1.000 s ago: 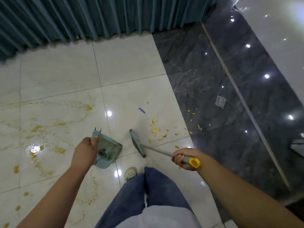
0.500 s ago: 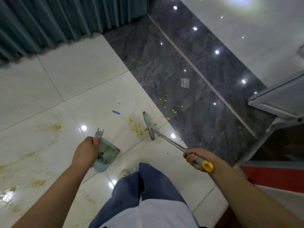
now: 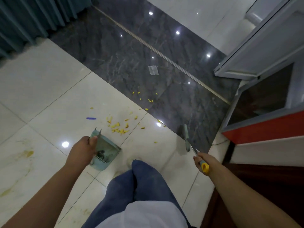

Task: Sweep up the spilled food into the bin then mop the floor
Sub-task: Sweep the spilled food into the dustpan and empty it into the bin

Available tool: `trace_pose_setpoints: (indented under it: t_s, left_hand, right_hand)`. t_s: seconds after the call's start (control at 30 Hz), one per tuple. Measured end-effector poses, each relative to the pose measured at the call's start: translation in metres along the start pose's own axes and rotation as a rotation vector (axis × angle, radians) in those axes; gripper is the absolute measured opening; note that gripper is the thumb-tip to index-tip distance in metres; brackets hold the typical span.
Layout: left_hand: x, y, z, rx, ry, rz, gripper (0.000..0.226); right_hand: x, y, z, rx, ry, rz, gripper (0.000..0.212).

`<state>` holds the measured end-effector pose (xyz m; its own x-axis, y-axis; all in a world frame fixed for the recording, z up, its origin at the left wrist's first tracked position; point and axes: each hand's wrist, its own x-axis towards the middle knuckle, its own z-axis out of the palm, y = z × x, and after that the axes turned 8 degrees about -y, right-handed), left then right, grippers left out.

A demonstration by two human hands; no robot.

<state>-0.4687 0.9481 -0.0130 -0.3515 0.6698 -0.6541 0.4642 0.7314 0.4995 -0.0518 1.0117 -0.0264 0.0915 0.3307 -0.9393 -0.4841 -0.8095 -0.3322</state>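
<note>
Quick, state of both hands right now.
Left hand: closed, gripping the dustpan.
Right hand: closed, gripping the broom by its handle.

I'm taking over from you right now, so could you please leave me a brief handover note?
Left hand grips the dustpan, held low at the white tile; some dirt is in it.
Right hand grips the brush by its handle, head at the edge of the dark strip.
Yellow food bits lie just ahead of the pan, a few more on the strip.
To do: sweep them in, empty the pan, mop the stains. No bin or mop in view.
</note>
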Motion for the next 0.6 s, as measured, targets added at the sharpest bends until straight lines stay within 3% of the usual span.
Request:
trace_pose_setpoints:
  t_s: [0.27,0.6]
  left_hand:
    - [-0.003,-0.013,-0.005,-0.073,-0.001,-0.033,0.045]
    - [-0.009,-0.033,-0.024,-0.111,0.067,-0.089,0.042]
  right_hand:
    - [0.029,0.041,0.040,0.005,-0.011,0.088,0.024]
    - [0.025,0.115,0.163,0.041,-0.304,0.389,0.025]
